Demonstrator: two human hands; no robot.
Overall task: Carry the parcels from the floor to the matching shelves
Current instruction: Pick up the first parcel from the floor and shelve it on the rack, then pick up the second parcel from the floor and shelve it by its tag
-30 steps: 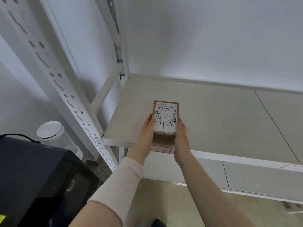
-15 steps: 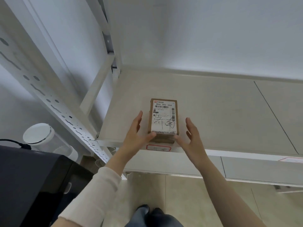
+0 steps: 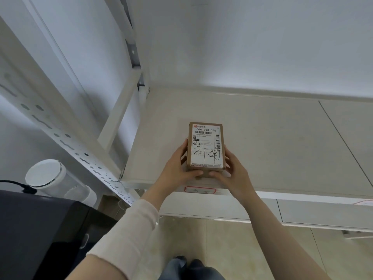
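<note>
A: On the shelf (image 3: 272, 138), near its front edge, where was the parcel (image 3: 205, 147)?

B: Lying flat, above the red-edged tag (image 3: 199, 190). The left hand (image 3: 177, 170) and right hand (image 3: 232, 172) clasped its sides, thumbs at the near end.

A: Finished?

B: This one looked placed, though not let go. No other parcels showed.

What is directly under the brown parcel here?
The parcel rests on the beige shelf board, near its front edge above a red-bordered label. The contact patch itself is hidden; both hands flank it.
</note>
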